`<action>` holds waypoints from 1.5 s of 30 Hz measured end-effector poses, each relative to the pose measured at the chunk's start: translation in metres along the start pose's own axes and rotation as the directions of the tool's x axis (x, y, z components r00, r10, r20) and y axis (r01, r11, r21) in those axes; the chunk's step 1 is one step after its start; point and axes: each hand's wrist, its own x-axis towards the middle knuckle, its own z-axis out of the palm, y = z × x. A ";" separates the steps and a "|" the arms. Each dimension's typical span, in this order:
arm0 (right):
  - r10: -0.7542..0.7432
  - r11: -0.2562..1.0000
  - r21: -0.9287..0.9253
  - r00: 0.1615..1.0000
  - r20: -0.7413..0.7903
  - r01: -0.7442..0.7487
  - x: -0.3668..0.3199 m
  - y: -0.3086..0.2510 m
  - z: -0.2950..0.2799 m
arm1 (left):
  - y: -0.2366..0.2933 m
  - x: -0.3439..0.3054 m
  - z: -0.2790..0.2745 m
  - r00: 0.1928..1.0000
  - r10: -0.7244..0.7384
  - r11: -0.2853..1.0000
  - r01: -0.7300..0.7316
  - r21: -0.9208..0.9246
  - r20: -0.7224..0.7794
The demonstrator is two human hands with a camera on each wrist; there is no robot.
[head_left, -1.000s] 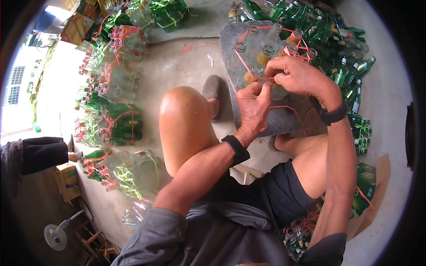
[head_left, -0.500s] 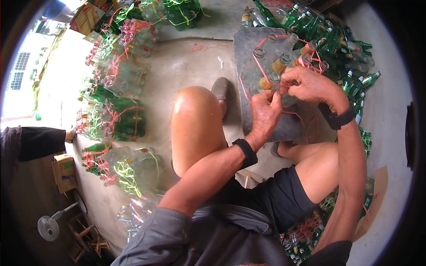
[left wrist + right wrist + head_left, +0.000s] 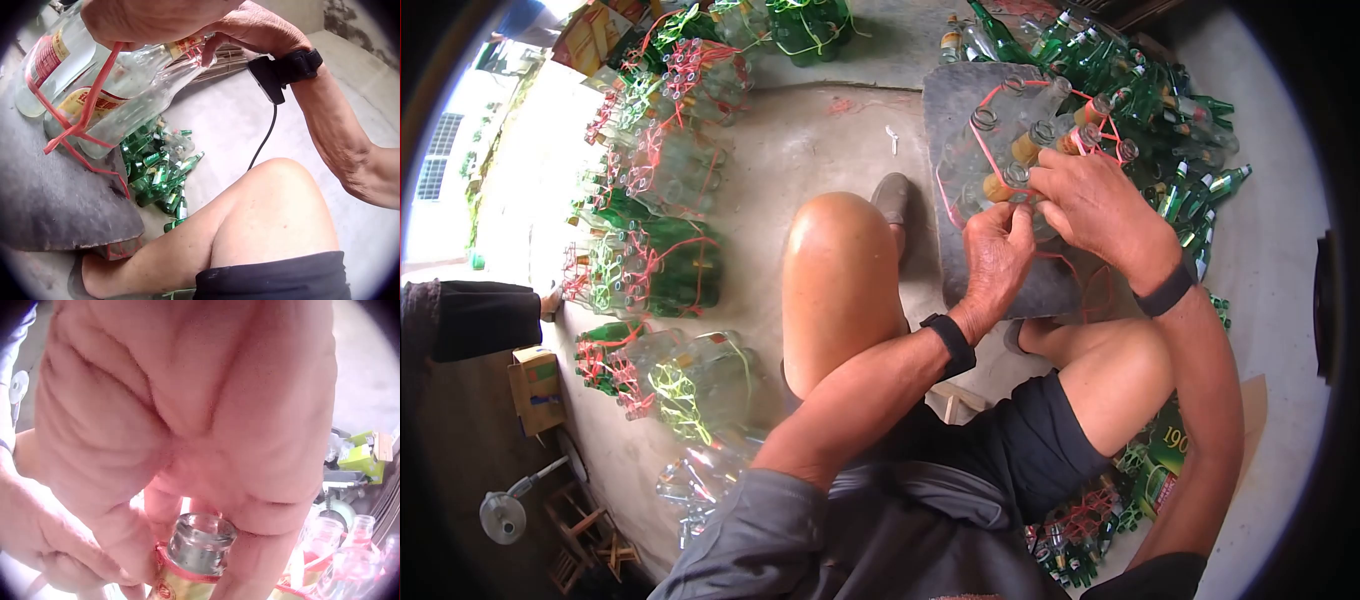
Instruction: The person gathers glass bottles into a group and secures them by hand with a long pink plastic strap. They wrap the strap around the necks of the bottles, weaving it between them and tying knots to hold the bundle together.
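Observation:
A bundle of clear glass bottles with yellow and red labels stands on a dark slab, red plastic string looped round the necks and sides. My left hand pinches the string at the near side of the bundle. In the left wrist view, a strand runs down from that hand to a crossing over the bottles. My right hand reaches in from the right. Its thumb and fingers curl about one bottle neck in the right wrist view, the string circling just below the mouth.
Loose green bottles lie heaped beyond the slab. Tied bottle bundles line the floor at left. My bent knee is left of the slab. A white fan and a carton stand at lower left.
The right hand has shifted from pinching the string beside my left hand to spreading its fingers about a bottle neck. The left hand keeps its pinch. The head view has turned slightly.

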 end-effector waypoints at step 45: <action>0.044 0.954 -0.299 0.994 0.096 -0.013 0.022 0.036 -0.069 | 0.015 -0.001 0.010 0.998 0.067 0.998 -0.067 0.004 0.005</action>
